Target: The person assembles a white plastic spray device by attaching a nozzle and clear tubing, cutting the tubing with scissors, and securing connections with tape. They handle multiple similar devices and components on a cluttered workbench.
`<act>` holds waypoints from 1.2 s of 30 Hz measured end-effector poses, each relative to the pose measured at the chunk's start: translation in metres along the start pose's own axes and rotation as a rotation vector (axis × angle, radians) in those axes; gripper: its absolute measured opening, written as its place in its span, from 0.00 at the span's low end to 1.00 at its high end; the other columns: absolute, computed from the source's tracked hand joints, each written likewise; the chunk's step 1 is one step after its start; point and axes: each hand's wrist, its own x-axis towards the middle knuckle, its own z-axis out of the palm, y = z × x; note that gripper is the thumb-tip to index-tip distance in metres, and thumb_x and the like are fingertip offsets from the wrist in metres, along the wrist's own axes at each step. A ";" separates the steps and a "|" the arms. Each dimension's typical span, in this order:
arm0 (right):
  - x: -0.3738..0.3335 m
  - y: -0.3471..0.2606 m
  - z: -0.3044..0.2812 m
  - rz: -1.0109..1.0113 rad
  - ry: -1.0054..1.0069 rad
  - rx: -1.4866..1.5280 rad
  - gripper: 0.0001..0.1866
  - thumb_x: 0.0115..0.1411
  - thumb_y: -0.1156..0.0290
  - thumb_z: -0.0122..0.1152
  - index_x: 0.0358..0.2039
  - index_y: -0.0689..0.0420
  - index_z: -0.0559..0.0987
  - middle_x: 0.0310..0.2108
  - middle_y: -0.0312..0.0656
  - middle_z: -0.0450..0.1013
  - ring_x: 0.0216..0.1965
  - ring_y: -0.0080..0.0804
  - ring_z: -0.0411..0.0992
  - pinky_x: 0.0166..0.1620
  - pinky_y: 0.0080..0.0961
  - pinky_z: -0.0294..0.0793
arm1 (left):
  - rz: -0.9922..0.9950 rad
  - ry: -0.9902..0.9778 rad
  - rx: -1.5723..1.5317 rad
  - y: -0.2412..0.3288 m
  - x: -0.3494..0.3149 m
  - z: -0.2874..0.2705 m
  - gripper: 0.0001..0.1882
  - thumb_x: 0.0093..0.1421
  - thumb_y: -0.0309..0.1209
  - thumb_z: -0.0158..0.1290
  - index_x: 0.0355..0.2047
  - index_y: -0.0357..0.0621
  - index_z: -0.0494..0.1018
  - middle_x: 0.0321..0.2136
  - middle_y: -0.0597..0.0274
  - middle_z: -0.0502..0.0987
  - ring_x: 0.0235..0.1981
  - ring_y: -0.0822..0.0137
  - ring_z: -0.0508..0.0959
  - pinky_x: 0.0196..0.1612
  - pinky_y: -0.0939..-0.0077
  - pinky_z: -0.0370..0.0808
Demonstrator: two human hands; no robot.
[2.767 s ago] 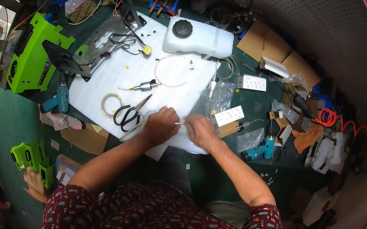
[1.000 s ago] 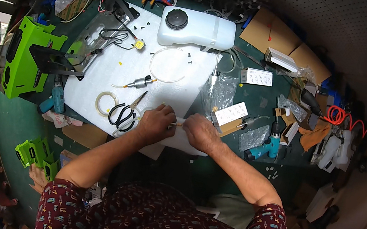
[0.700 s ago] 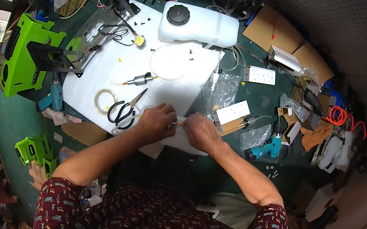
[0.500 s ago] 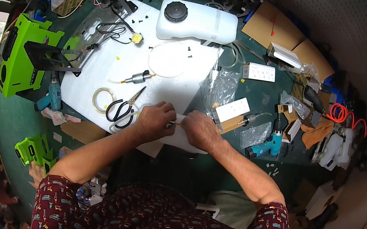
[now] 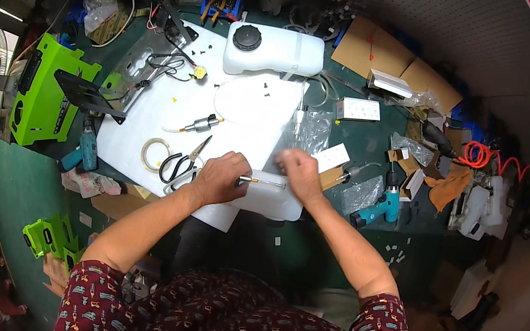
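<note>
My left hand is closed around a thin clear tube with a brass-coloured part near the fingers. The tube points right over a white plastic tank at the near edge of the bench. My right hand is lifted off the tube, just above and right of its end. Its fingers look curled but are smeared by motion. Black-handled scissors and a ring of clear tubing lie left of my left hand. Farther back is a small metal cylinder, perhaps a filter or pump, with orange tips.
Another white tank with a black cap stands at the back of the white foam sheet. Green metal housing is at left. A teal drill, small boxes and a coiled orange hose are at right.
My right hand has come away from the tube, moving up and right, and the tube's length now shows. My left hand stays on it. The head view has shifted slightly.
</note>
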 end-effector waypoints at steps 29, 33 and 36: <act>-0.021 -0.032 0.051 -0.389 -0.355 -0.555 0.10 0.62 0.74 0.68 0.43 0.64 0.82 0.39 0.51 0.71 0.47 0.53 0.71 0.50 0.43 0.73 | -0.632 0.185 0.081 0.024 -0.093 0.009 0.35 0.64 0.47 0.63 0.57 0.26 0.70 0.47 0.40 0.81 0.46 0.43 0.81 0.48 0.53 0.80; -0.023 -0.030 0.051 -0.375 -0.344 -0.567 0.12 0.61 0.74 0.69 0.44 0.65 0.82 0.38 0.50 0.71 0.46 0.53 0.71 0.50 0.44 0.73 | -0.640 0.213 0.072 0.024 -0.088 0.008 0.33 0.63 0.46 0.63 0.55 0.29 0.71 0.44 0.42 0.82 0.47 0.41 0.81 0.47 0.50 0.79; -0.019 -0.036 0.043 -0.349 -0.351 -0.561 0.14 0.60 0.72 0.70 0.45 0.65 0.83 0.38 0.51 0.74 0.46 0.54 0.73 0.50 0.44 0.75 | -0.623 0.146 0.028 0.022 -0.085 -0.002 0.28 0.62 0.45 0.64 0.52 0.35 0.73 0.41 0.43 0.82 0.47 0.41 0.80 0.45 0.49 0.79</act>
